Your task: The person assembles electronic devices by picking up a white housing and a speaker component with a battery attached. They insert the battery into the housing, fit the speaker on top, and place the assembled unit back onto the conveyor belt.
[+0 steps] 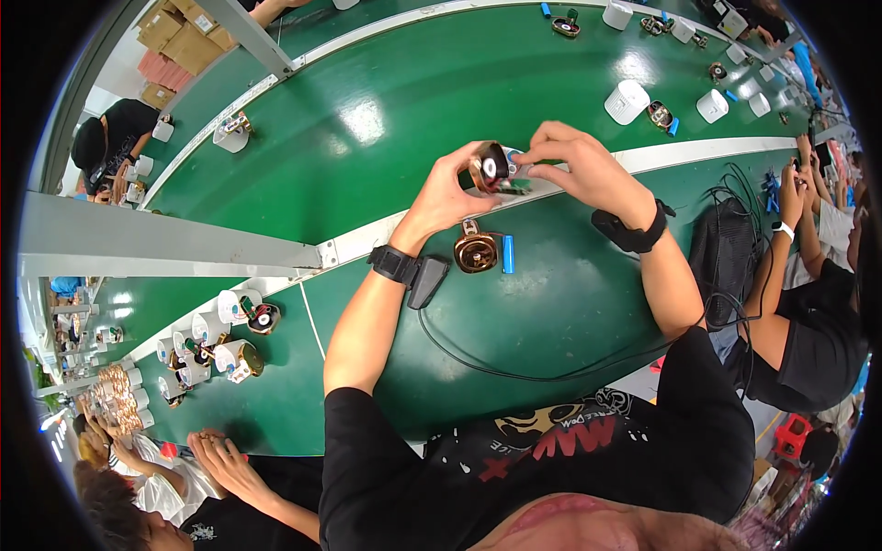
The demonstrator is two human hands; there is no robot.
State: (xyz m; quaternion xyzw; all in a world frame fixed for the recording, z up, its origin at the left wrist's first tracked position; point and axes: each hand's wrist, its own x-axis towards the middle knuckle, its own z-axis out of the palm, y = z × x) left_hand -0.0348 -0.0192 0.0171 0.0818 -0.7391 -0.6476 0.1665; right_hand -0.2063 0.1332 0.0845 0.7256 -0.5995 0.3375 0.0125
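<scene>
Above the edge of the green bench, my left hand grips a small device assembly with a dark, copper-edged housing, a white round part and a green circuit board. Beside it, my right hand has its fingers bent inward at the assembly's right side. What lies between those fingertips is small and blurred, near a white and blue bit. On the bench just below lies another copper-coloured assembly, with a blue cylindrical battery next to it. Both my wrists wear black bands with cabled units.
A green conveyor belt runs beyond a pale metal rail, carrying white cups and assemblies. At left, several white housings stand clustered near a grey post. Black cable crosses the bench toward a black bag. Co-workers sit both sides.
</scene>
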